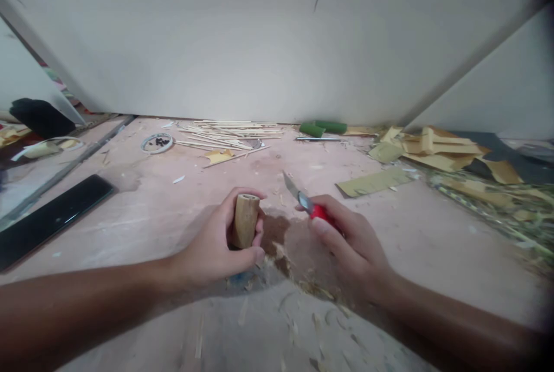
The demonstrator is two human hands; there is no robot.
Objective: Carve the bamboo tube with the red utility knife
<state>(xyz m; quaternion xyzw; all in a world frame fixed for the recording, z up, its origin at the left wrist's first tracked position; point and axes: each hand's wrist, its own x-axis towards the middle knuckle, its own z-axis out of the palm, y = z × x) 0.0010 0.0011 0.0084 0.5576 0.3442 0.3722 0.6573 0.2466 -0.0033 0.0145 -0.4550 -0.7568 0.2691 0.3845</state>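
Observation:
My left hand [216, 239] is wrapped round a short piece of bamboo or wood [246, 219], pale tan, held roughly upright with its ringed top end showing. In my right hand [350, 239] is a knife [318, 210] with a red handle, its short pointed blade out and aimed up and to the left. The blade is apart from the tan piece. Below the hands, pale shavings [320, 326] are scattered over the work surface [182, 187], near a worn brown patch. The fingertips of both hands are partly hidden.
Thin sticks [229, 134] lie along the back beside a small round dish [156, 143] of dark bits. Two green pieces [322, 128] rest by the panel. A phone [52, 219] is at left. Sandpaper [372, 181] and piled scraps [445, 150] sit at right.

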